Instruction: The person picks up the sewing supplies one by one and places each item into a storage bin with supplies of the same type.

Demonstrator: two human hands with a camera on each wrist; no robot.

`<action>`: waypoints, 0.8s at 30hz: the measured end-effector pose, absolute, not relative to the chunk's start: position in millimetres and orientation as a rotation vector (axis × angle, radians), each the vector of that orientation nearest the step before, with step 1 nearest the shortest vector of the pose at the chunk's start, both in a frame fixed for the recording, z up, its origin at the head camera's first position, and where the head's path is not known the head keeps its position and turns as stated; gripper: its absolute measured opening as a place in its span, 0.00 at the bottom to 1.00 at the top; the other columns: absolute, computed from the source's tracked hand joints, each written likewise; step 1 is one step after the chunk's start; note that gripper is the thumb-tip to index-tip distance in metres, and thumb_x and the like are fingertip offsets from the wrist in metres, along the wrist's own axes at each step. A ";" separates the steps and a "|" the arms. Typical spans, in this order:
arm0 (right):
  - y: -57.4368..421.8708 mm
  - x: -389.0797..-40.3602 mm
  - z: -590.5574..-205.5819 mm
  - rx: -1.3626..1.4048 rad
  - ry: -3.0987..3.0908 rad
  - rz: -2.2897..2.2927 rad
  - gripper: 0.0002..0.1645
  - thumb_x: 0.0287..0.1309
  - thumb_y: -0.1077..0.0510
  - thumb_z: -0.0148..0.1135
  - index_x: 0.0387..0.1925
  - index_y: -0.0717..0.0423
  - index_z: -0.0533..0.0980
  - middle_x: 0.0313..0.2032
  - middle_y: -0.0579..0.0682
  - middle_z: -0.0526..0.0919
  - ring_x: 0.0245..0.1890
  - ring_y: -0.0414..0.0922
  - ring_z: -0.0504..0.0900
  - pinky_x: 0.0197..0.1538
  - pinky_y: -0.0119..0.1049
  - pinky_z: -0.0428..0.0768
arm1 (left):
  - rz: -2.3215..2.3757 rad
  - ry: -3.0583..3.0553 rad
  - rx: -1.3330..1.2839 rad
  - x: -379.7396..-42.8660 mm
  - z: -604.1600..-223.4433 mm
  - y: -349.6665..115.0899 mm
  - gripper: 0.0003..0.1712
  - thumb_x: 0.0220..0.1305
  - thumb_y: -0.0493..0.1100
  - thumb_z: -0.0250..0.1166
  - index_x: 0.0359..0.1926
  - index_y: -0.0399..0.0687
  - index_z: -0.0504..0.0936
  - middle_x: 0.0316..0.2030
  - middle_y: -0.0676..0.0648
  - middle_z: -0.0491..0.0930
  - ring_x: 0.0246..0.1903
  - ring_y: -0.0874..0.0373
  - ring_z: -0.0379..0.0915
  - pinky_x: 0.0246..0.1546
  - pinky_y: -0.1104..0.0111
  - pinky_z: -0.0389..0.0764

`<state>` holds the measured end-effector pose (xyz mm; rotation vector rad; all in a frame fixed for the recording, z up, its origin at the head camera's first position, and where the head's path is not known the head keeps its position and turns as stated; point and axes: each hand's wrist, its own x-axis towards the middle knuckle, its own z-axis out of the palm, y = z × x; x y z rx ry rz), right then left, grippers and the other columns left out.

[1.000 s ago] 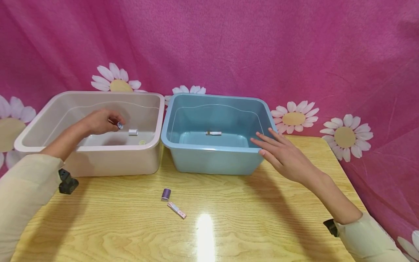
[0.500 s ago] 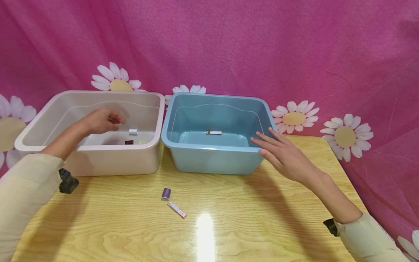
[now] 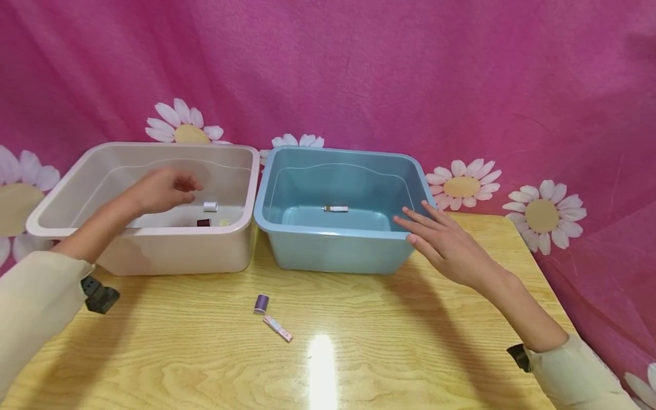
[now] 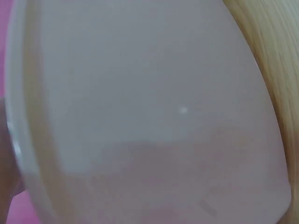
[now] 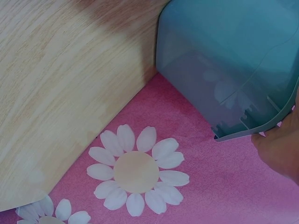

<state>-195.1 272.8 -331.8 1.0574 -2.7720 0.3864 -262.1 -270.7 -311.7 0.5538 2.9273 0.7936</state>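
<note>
My left hand (image 3: 166, 191) hovers inside the beige bin (image 3: 174, 250), its fingers loosely bent with nothing between them. Below and right of it, a white thread spool (image 3: 210, 206) and a dark maroon spool (image 3: 204, 222) lie on the bin's floor, beside a small pale yellow ring-like item (image 3: 224, 222). My right hand (image 3: 451, 245), fingers spread and straight, rests at the right front corner of the blue bin (image 3: 338, 250). Inside that bin lies a small folded white-and-brown strip (image 3: 336, 209). The left wrist view is filled by the beige bin's outer wall (image 4: 140, 93).
On the wooden table (image 3: 205, 353), in front of the bins, lie a purple thread spool (image 3: 261, 303) and a folded pink-and-white measuring tape (image 3: 278, 328). The two bins stand side by side against a pink flowered cloth (image 3: 348, 74). The table's right edge slants past my right arm.
My left hand has let go of the maroon spool, which now lies on the beige bin's floor. That hand has since shifted slightly right. The right hand has stayed put.
</note>
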 end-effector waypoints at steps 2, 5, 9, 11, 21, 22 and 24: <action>272.3 -195.0 -332.4 1.053 -2.774 0.393 0.30 0.73 0.53 0.55 0.73 0.48 0.66 0.72 0.54 0.64 0.74 0.62 0.50 0.69 0.62 0.54 | 0.827 2.951 0.592 -256.8 -307.6 -264.8 0.12 0.64 0.31 0.64 0.48 0.29 0.81 0.42 0.32 0.82 0.44 0.39 0.78 0.44 0.50 0.78; 272.0 -194.9 -333.4 1.044 -2.775 0.401 0.30 0.73 0.53 0.55 0.73 0.48 0.66 0.72 0.54 0.64 0.74 0.62 0.50 0.69 0.62 0.55 | 0.904 2.972 0.642 -247.6 -300.5 -255.5 0.13 0.63 0.30 0.64 0.49 0.29 0.81 0.44 0.32 0.82 0.46 0.38 0.79 0.48 0.49 0.77; 272.6 -195.1 -334.3 1.047 -2.769 0.393 0.30 0.73 0.54 0.56 0.73 0.48 0.66 0.72 0.54 0.64 0.74 0.62 0.50 0.69 0.63 0.55 | 1.002 2.979 0.663 -233.3 -290.6 -243.4 0.15 0.63 0.30 0.65 0.51 0.31 0.81 0.47 0.34 0.82 0.48 0.39 0.79 0.51 0.49 0.77; 273.2 -195.2 -334.7 1.053 -2.767 0.387 0.30 0.72 0.55 0.56 0.73 0.48 0.66 0.72 0.55 0.64 0.74 0.62 0.50 0.69 0.63 0.55 | 1.028 2.985 0.673 -226.1 -286.0 -238.7 0.16 0.63 0.30 0.66 0.52 0.32 0.81 0.48 0.35 0.82 0.49 0.40 0.79 0.52 0.50 0.77; 273.5 -195.9 -335.8 1.048 -2.762 0.386 0.30 0.72 0.54 0.56 0.73 0.47 0.66 0.72 0.54 0.64 0.74 0.61 0.50 0.69 0.63 0.56 | 1.150 2.954 0.863 -190.4 -272.1 -220.8 0.16 0.61 0.28 0.67 0.50 0.34 0.81 0.47 0.39 0.82 0.47 0.45 0.80 0.50 0.63 0.78; 273.4 -196.1 -335.7 1.042 -2.765 0.384 0.30 0.73 0.54 0.56 0.73 0.47 0.66 0.72 0.53 0.64 0.75 0.61 0.50 0.69 0.62 0.55 | 1.146 2.954 0.899 -187.7 -272.1 -219.1 0.16 0.60 0.28 0.68 0.50 0.34 0.81 0.46 0.40 0.82 0.47 0.46 0.80 0.49 0.63 0.79; 273.2 -196.2 -335.5 1.031 -2.768 0.379 0.30 0.72 0.54 0.56 0.73 0.47 0.66 0.72 0.53 0.64 0.75 0.61 0.50 0.69 0.62 0.55 | 1.150 2.950 0.930 -182.4 -271.6 -215.1 0.16 0.60 0.28 0.68 0.49 0.36 0.81 0.45 0.41 0.83 0.46 0.47 0.81 0.49 0.61 0.79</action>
